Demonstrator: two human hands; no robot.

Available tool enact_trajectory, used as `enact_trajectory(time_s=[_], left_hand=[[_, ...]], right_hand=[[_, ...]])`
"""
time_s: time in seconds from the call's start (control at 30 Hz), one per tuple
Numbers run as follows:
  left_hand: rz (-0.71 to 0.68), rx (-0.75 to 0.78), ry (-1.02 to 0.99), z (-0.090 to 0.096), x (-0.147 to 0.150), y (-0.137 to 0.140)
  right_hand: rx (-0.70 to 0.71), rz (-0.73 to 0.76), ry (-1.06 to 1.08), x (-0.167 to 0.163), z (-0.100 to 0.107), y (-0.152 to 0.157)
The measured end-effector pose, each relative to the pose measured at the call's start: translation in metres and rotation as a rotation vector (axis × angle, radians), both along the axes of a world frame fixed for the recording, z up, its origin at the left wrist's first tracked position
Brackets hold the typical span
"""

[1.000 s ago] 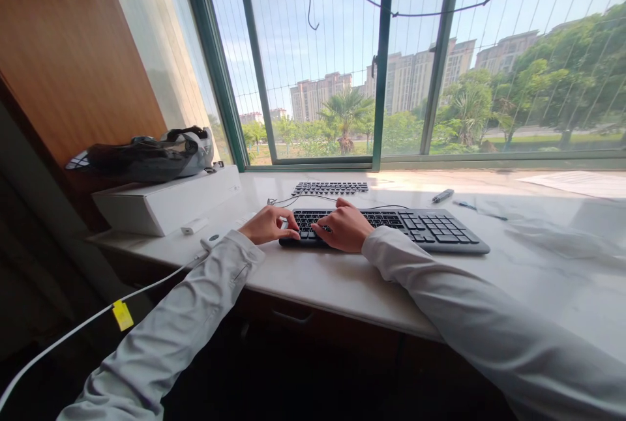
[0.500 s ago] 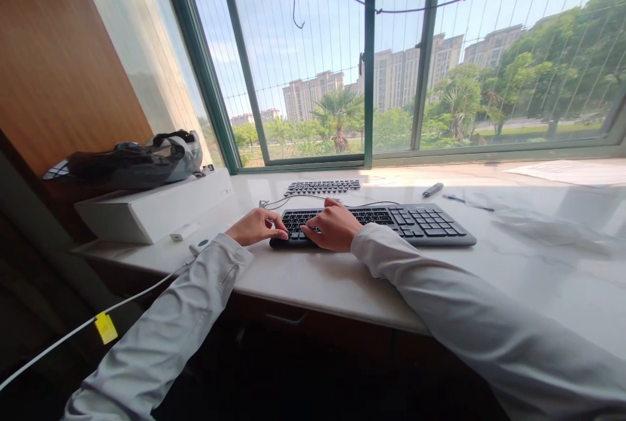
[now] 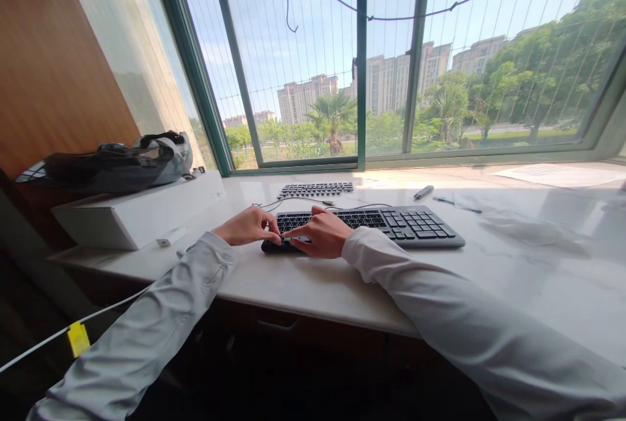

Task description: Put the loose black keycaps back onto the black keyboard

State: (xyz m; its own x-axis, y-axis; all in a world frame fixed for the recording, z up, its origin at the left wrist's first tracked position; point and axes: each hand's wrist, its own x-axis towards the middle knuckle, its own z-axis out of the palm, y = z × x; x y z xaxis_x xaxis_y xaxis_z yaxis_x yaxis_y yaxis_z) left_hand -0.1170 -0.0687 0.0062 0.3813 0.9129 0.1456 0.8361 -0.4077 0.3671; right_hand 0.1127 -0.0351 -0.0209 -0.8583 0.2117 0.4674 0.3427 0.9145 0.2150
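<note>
A dark full-size keyboard (image 3: 423,224) lies on the white marble-look desk. My left hand (image 3: 251,225) is at its left end, thumb and index finger pinched together near the lower left corner. Whatever those fingertips hold, if anything, is too small to make out. Over the left part of the keys is my right hand (image 3: 320,233), index finger stretched out to the left fingertips and thumb apart below it. Several keys are hidden beneath this hand. Behind the keyboard sits a grid of small dark keys (image 3: 315,190), with a thin cable (image 3: 313,200) between the two.
To the left, a white box (image 3: 141,216) carries a dark bag-like bundle (image 3: 115,170). A small white item (image 3: 171,237) lies before it. Behind the keyboard's right side are a grey handheld object (image 3: 423,192) and a thin pen-like tool (image 3: 457,204), with clear plastic (image 3: 535,233) farther right.
My right hand has shifted left along the keyboard, its index finger now reaching the left fingertips. My left hand stays pinched at the corner. The whole view has moved slightly.
</note>
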Motion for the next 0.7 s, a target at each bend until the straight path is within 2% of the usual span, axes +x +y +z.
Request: enact_trajectory(time_s=[0.33, 0.57, 0.7], left_hand=[[-0.113, -0.006, 0.155, 0.019, 0.008, 0.003], [-0.093, 0.051, 0.28, 0.025, 0.019, 0.005], [-0.094, 0.035, 0.224, 0.025, 0.021, 0.004]], right_hand=[[-0.021, 0.011, -0.067, 0.0, -0.001, 0.001], [-0.002, 0.019, -0.072, 0.0, -0.002, 0.003], [-0.003, 0.026, -0.083, 0.0, -0.002, 0.003]])
